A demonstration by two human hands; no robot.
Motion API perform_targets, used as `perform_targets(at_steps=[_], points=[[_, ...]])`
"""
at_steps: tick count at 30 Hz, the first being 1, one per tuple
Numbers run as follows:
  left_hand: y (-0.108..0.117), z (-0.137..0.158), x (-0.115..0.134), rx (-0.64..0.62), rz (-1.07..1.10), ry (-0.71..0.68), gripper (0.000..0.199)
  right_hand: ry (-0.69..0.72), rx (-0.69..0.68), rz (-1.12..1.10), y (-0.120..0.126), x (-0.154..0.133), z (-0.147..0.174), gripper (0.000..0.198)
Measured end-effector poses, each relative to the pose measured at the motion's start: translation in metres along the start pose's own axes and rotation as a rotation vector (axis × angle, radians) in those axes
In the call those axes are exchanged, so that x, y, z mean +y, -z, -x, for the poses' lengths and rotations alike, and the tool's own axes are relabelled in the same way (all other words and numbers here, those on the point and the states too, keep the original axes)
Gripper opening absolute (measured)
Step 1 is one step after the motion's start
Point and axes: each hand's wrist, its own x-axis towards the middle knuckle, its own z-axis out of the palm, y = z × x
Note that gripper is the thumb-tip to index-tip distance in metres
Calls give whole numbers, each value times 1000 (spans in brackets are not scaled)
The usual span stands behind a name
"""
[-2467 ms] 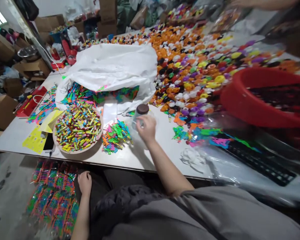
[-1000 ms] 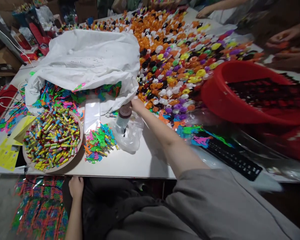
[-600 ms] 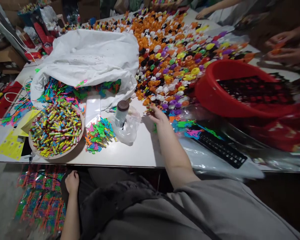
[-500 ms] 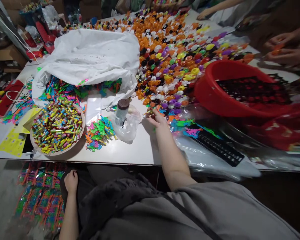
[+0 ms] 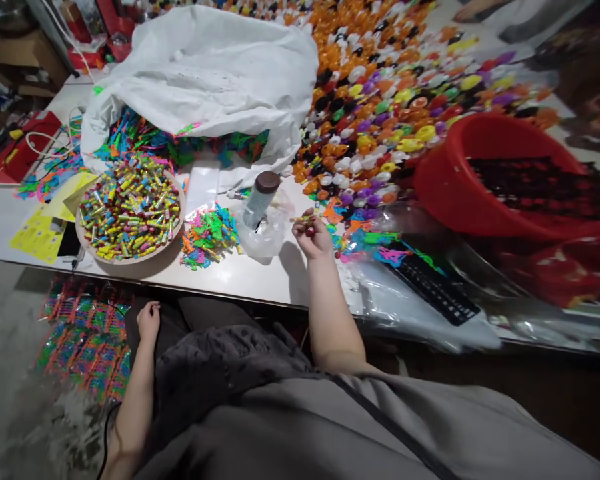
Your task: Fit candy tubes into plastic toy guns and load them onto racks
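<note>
My right hand (image 5: 313,238) is above the white table, palm turned up, its fingers curled round a few small yellow tubes with dark red ends (image 5: 311,231). Similar tubes (image 5: 130,213) fill a round bowl (image 5: 181,230) at the left. Between bowl and hand lies a pile of colourful plastic figures (image 5: 210,233) with some tubes among them. A brown-capped bottle (image 5: 261,197) stands in a crumpled clear bag (image 5: 265,243), just left of my right hand. My left hand (image 5: 149,319) rests on my lap with its fingers closed, and nothing shows in it.
A white sack (image 5: 220,73) spills plastic figures behind the bowl. Orange, white and purple plastic pieces (image 5: 375,127) heap across the back. On the right are a red tub (image 5: 440,180) and a black strip (image 5: 437,293) on clear bags. Packed bags (image 5: 87,347) lie on the floor.
My right hand has turned palm up and drawn slightly back toward me, still holding the tubes. My left hand stays on my lap. The whole view has shifted.
</note>
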Motion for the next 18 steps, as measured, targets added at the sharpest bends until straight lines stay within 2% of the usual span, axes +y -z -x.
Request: perform_targets(at_steps=[2, 4, 6, 8, 9, 10, 11, 13, 16, 18], points=[[2, 16, 19, 4, 117, -15, 29, -69, -133, 93, -17, 9, 29, 7], [3, 34, 53, 5, 284, -34, 28, -203, -314, 236, -37, 27, 62, 25], [5, 51, 96, -47, 788, 10, 32, -379, -546, 403, -58, 50, 96, 41], [8, 65, 138, -330, 1174, 49, 43, -525, -783, 559, -77, 72, 125, 47], [10, 71, 155, -450, 1269, 73, 47, -565, -882, 630, -84, 82, 135, 48], [12, 75, 168, -513, 1316, 98, 49, -576, -954, 693, -91, 90, 143, 49], [14, 79, 177, -544, 1338, 124, 49, -557, -993, 749, -96, 96, 149, 50], [19, 84, 185, -558, 1354, 173, 46, -449, -989, 839, -102, 103, 156, 53], [25, 88, 182, -570, 1420, 216, 39, -228, -877, 940, -105, 110, 161, 56], [28, 88, 178, -568, 1474, 211, 35, -141, -779, 962, -105, 114, 165, 57]])
